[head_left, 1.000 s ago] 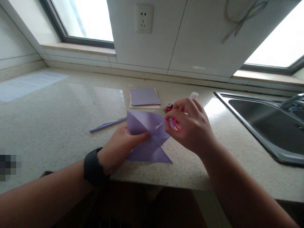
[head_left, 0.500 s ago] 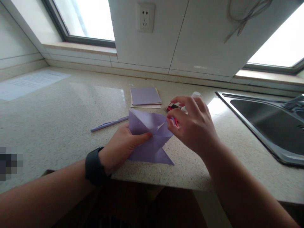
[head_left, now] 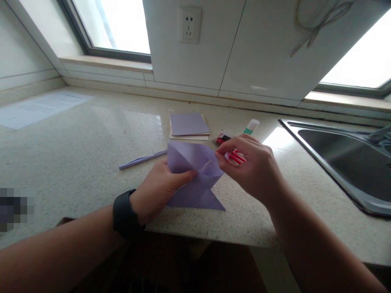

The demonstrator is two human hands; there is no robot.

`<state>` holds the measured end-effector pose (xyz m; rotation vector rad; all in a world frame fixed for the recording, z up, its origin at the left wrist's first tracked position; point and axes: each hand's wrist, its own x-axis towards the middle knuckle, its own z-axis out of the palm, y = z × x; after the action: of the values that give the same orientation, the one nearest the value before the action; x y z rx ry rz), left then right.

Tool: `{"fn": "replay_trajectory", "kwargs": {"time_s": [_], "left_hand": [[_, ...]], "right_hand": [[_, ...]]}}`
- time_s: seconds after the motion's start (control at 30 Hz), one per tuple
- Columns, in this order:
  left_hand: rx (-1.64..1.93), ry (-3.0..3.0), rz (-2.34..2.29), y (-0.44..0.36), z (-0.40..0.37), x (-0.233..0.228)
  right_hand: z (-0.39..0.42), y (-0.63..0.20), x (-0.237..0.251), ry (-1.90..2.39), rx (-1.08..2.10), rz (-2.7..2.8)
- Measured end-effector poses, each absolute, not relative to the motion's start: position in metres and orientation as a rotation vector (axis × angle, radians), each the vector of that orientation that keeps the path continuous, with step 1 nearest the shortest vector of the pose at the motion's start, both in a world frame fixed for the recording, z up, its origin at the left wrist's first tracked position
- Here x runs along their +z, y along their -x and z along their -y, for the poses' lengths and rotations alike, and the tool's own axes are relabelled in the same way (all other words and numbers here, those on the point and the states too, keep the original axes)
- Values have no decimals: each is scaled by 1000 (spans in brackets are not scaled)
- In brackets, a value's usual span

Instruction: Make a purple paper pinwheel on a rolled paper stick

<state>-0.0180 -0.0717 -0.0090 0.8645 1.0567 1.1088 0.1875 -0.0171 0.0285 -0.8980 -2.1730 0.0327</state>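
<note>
A sheet of purple paper (head_left: 192, 195), cut and bent into curling flaps, is pinched by my left hand (head_left: 163, 183) near the counter's front edge. The left thumb presses on the middle of the sheet, and the other fingers are under it. At the upper right, my right hand (head_left: 250, 167) pinches the tip of a curled flap between thumb and forefinger. Red-handled scissors (head_left: 236, 157) lie partly hidden behind the right hand. A thin rolled purple paper stick (head_left: 142, 159) rests left of the sheet.
A stack of square paper (head_left: 188, 124) lies behind the sheet. Beside it are a small red and black box (head_left: 223, 137) and a white-capped glue stick (head_left: 251, 126). A metal sink (head_left: 324, 162) is at the right; a printed page (head_left: 45, 108) lies far left.
My right hand has lowered slightly and its fingers have drawn together on the paper's flap. More of the scissors and glue stick shows. My left hand keeps its grip.
</note>
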Motion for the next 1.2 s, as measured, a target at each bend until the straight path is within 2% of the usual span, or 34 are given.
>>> {"fn": "replay_trajectory", "kwargs": {"time_s": [0.23,0.47,1.03,1.2], "left_hand": [[1139,-900,-979,20,71,-14],[1163,-881,-964,21,71,-13],[1173,-802,-916,21,69,-14],[1168,-815,-936,21,70,-13]], "right_hand": [[29,-180,20,580,-116,2378],[27,-180,11,546,-282,2528],[24,-181,9,491,-49,2418],[18,-182,8,900,73,2067]]}}
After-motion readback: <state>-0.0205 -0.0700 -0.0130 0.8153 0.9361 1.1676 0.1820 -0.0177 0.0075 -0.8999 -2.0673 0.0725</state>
